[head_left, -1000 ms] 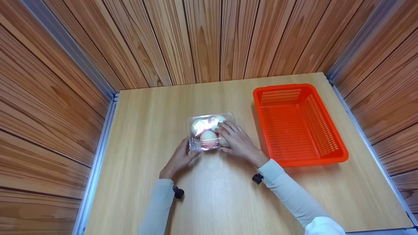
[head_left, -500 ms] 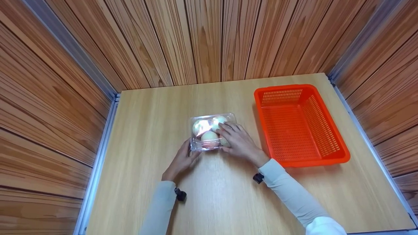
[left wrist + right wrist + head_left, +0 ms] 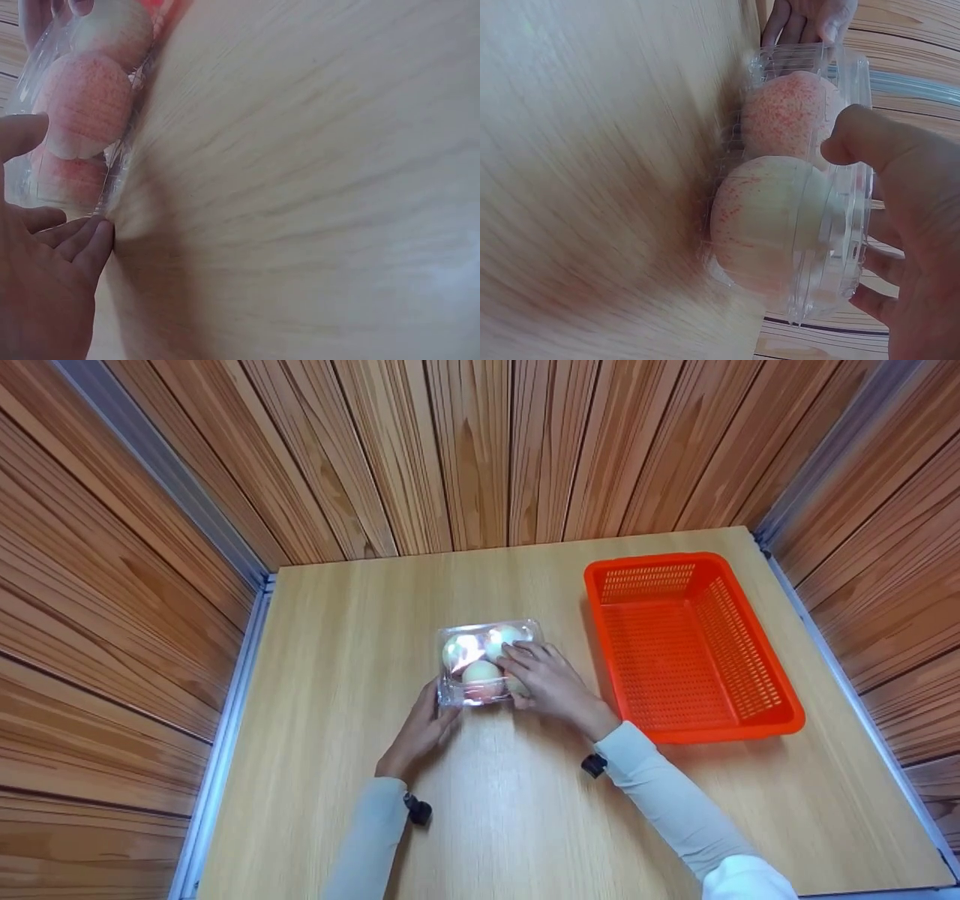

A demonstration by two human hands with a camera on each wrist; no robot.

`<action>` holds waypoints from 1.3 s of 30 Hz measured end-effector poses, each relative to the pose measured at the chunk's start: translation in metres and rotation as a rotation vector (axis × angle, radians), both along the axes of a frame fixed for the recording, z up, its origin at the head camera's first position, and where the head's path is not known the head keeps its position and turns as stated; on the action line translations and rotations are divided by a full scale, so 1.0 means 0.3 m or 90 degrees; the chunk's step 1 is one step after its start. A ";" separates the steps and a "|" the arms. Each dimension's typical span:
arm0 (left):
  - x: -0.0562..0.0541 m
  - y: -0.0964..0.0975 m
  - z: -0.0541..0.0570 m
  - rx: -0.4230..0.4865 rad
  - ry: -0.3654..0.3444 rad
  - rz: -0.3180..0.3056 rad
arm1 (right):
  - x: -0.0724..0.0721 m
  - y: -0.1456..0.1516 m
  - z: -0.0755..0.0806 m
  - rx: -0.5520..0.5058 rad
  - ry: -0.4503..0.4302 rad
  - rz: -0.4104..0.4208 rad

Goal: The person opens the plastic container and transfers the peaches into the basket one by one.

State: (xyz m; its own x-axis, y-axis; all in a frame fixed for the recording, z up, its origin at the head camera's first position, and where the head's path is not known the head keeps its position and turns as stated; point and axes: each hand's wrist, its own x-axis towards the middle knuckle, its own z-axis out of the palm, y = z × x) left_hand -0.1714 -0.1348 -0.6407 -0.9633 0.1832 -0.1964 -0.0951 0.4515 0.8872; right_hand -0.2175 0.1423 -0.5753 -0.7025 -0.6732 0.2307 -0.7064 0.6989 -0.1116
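A clear plastic fruit box [image 3: 459, 699] stands on the table with several pale pink peaches [image 3: 481, 673] inside, its lid lying over them. My left hand [image 3: 420, 727] holds the near left corner, thumb at the front and fingers along the side; in the left wrist view, the fingertips [image 3: 96, 238] lie low by the table. My right hand [image 3: 551, 686] rests on the right part of the lid with fingers spread across the top. Seen from the right wrist, its thumb [image 3: 855, 135] is at the lid's front edge, and two peaches [image 3: 769, 217] show through the wall.
An orange-red plastic basket [image 3: 667, 660] with slotted sides sits on the right of the wooden table [image 3: 337, 622], close to my right forearm. Wood-plank walls [image 3: 472, 457] enclose the back and both sides, with metal rails [image 3: 225, 720] along the table's edges.
The right thumb has shifted slightly at the front of the box. The left forearm has moved a little to the right; the box stays in place.
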 end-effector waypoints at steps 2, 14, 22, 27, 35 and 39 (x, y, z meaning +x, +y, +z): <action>-0.001 0.003 -0.002 -0.003 0.003 0.000 | 0.000 -0.001 0.000 0.011 0.009 -0.002; -0.001 0.006 -0.007 -0.026 0.021 0.005 | 0.001 -0.016 -0.001 0.022 0.016 -0.026; 0.003 0.030 -0.011 -0.069 0.060 0.023 | -0.004 -0.028 -0.008 0.053 0.046 -0.039; 0.009 0.046 -0.015 -0.084 0.055 0.048 | -0.006 -0.032 -0.012 0.063 0.079 -0.034; 0.006 0.066 -0.010 -0.040 0.023 0.086 | -0.004 -0.039 -0.007 0.077 0.099 -0.030; 0.007 0.073 -0.007 -0.001 -0.006 0.098 | -0.004 -0.045 -0.005 0.092 0.116 -0.027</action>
State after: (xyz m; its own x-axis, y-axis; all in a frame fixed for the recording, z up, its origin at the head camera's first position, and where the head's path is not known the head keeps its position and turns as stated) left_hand -0.1694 -0.1129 -0.6429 -0.9779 0.0335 -0.2063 -0.1719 0.4322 0.8852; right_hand -0.2187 0.1289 -0.5767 -0.6863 -0.6793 0.2599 -0.6753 0.7279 0.1191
